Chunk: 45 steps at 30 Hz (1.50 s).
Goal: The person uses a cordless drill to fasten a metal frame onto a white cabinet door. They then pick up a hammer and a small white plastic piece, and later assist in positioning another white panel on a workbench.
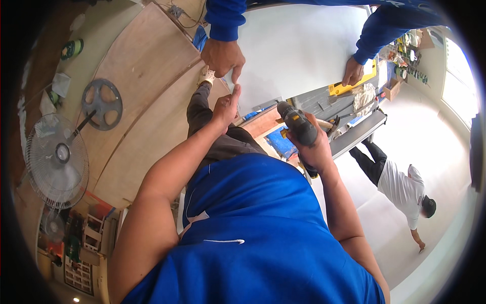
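Note:
My right hand (317,147) grips a dark cordless drill (296,123) with yellow parts, its front end toward the white panel (298,45). My left hand (226,109) is at the panel's near left corner, one finger stretched forward and the others partly bent. I see nothing held in it. Across from me, a co-worker in blue sleeves has one hand (223,57) over the panel's left edge, a finger pointing down near my left hand. That co-worker's other hand (353,72) rests at the panel's right side, beside a yellow tool (349,88).
A hammer (334,123) lies on the grey surface right of the drill. Curved plywood (147,91) spreads to the left, with a grey wheel-shaped base (102,104) and a fan (62,152) beyond. Another person in a white shirt (402,187) bends at the right.

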{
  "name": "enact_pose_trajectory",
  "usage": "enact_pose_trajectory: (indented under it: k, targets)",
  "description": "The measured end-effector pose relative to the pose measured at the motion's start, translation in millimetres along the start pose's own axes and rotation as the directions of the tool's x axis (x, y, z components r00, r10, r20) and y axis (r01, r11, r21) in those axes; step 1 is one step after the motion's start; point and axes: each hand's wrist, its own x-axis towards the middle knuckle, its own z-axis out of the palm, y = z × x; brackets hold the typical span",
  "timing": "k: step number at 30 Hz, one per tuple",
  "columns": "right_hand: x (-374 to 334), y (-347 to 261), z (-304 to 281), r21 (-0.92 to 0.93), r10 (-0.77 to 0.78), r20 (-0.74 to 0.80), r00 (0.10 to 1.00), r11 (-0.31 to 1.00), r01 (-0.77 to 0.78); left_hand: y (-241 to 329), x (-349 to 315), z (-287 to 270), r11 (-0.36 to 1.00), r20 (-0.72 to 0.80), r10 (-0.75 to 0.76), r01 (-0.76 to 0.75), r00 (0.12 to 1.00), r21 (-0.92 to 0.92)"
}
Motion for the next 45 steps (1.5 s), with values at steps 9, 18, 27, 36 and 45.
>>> enact_pose_trajectory:
  k: [9, 18, 27, 36, 45]
  targets:
    - [-1, -4, 1, -0.078, -0.042, 0.014, 0.999, 0.996, 0.043, -1, 3, -1, 1.0, -0.011, 0.012, -0.011, 1.0, 0.023]
    - [4, -6, -9, -0.11, -0.101, 0.079, 0.992, 0.988, 0.109, -6, 9, 0, 0.999, -0.023, 0.01, -0.008, 1.0, 0.052]
    - [-17, 11, -7, -0.075, -0.155, 0.035, 0.987, 0.985, 0.157, -11, 3, -15, 0.986, -0.084, 0.113, -0.102, 0.99, 0.129]
    - [-83, 51, -2, 0.166, -0.23, -0.111, 0.967, 0.955, 0.247, -39, -92, -32, 0.937, 0.044, 0.128, -0.106, 0.991, -0.332]
    - [-134, 81, 29, 0.269, -0.433, -0.042, 0.901, 0.863, 0.427, -64, -123, 36, 0.918, 0.248, 0.119, -0.011, 0.961, -0.396]
